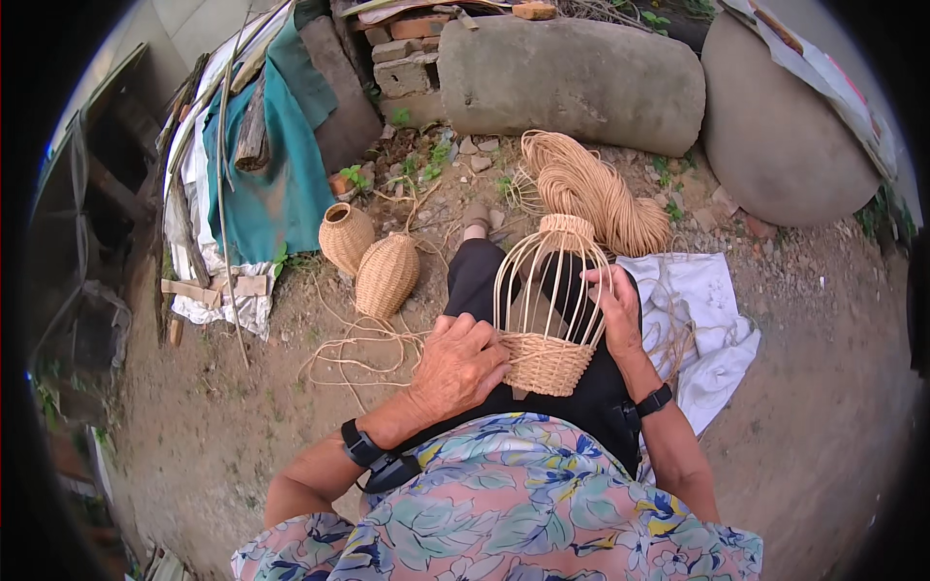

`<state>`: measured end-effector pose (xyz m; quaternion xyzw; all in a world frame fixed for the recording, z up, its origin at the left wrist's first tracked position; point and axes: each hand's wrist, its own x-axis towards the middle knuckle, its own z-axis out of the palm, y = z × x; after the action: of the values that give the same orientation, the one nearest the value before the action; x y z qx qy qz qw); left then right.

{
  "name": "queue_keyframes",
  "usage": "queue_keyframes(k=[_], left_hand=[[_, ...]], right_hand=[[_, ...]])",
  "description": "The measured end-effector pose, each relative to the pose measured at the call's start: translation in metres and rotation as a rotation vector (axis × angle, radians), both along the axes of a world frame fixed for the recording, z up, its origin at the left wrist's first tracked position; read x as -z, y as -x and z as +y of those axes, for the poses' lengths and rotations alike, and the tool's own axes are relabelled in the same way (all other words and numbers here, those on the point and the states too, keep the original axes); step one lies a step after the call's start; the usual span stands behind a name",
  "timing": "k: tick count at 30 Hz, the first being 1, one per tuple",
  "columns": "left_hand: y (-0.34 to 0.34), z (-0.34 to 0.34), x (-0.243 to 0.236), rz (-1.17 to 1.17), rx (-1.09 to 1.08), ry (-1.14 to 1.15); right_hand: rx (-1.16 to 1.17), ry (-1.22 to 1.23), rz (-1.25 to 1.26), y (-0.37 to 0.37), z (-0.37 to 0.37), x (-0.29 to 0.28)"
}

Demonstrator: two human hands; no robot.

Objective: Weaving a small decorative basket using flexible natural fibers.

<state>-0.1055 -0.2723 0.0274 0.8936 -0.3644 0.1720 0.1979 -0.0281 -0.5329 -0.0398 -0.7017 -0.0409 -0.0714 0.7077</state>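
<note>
A half-woven basket [550, 365] rests on my lap, its lower part woven tight and its upright ribs bare up to a narrow woven neck [567, 229]. At the left side of the woven band, my left hand [460, 360] is closed, with loose tan cord [366, 341] trailing from it to the ground; its fingertips are partly hidden. My right hand [617, 308] pinches a rib on the basket's right side. Two woven vase-shaped baskets, one upright [346, 238] and one lying tilted [387, 277], are on the ground to the left.
A big coil of tan cord [601, 189] lies beyond the basket. White sacking [712, 324] spreads on the ground at right. Behind are a concrete cylinder [572, 77], a round slab [780, 126] and bricks [405, 76]. Teal cloth [276, 165] drapes over a pile at left.
</note>
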Motion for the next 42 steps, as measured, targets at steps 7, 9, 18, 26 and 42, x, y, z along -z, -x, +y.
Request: queue_keyframes(k=[7, 9, 18, 26, 42], left_hand=[[0.011, 0.020, 0.031, 1.131, -0.263, 0.348], [0.004, 0.023, 0.041, 1.568, -0.362, 1.207], [-0.050, -0.007, 0.043, 1.179, -0.174, 1.126], [-0.075, -0.020, 0.033, 0.650, -0.077, 0.488], [-0.051, -0.039, 0.013, 0.630, -0.228, 0.608]], right_hand=[[-0.007, -0.033, 0.026, 0.003, -0.003, 0.004], [-0.007, -0.043, 0.003, 0.003, -0.002, 0.004], [0.294, 0.498, -0.380, 0.004, 0.000, 0.007], [0.322, 0.642, -0.445, -0.005, 0.014, -0.045], [0.055, 0.475, -0.218, -0.011, 0.021, -0.040]])
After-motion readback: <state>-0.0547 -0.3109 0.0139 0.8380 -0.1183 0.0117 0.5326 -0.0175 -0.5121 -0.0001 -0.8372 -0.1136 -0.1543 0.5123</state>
